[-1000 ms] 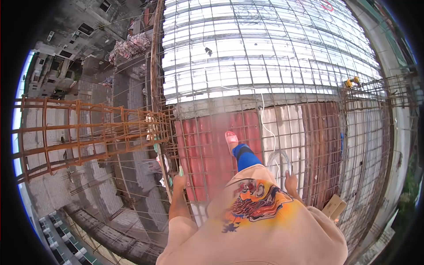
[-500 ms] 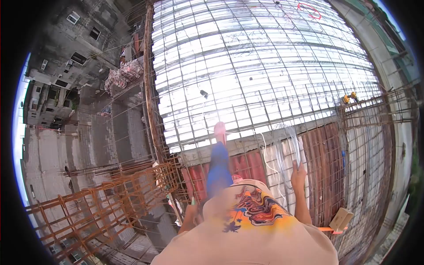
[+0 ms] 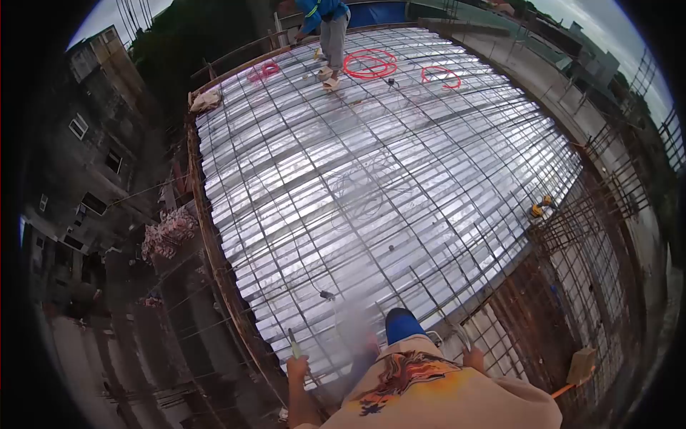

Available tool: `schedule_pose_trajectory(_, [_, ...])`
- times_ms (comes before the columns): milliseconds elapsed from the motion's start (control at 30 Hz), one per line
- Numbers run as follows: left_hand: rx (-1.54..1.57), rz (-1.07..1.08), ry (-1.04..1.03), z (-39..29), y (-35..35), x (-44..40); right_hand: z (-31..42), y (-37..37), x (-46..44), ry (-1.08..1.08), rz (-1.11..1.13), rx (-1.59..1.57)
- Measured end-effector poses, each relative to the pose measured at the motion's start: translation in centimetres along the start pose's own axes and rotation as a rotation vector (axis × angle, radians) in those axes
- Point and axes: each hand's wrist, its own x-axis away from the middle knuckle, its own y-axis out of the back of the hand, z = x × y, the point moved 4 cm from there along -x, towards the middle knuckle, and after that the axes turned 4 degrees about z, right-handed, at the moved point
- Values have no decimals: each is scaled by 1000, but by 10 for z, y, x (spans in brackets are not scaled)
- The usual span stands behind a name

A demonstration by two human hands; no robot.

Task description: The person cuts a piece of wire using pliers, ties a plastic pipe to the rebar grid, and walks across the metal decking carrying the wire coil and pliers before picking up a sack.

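My left hand (image 3: 297,367) is closed round a hand tool (image 3: 294,347) with a pale green handle and a thin dark tip pointing forward; its exact kind is too small to tell. Low at the right, my right hand (image 3: 472,357) grips a bundle of thin tie wire (image 3: 464,334), mostly blurred. Both hands are held beside my body, above a rebar grid (image 3: 336,236) laid over shiny corrugated metal decking (image 3: 314,193). One of my knees (image 3: 401,325) shows in blue at the shirt's edge.
A person (image 3: 334,36) stands on the far decking near a red coil (image 3: 369,64). A yellow power tool (image 3: 541,207) lies at the right, and a small black object (image 3: 326,294) ahead. The left wooden edge (image 3: 214,264) borders a drop. A cardboard box (image 3: 582,366) is at lower right.
My view has tilted up, bringing the far person and red coil into sight. I have stepped forward onto the decking. The left-hand tool now shows clearly; the wire bundle shows less.
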Motion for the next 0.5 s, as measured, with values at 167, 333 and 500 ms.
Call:
schedule_pose_trajectory(167, [-128, -53, -29, -125, 5, -69, 55, -28, -79, -13, -51, -29])
schedule_pose_trajectory(333, [-115, -73, 123, -124, -4, -117, 196, -27, -200, -24, 103, -108])
schedule_pose_trajectory(500, [-333, 67, 131, -146, -8, -143, 392, 24, -279, 198, 195, -79])
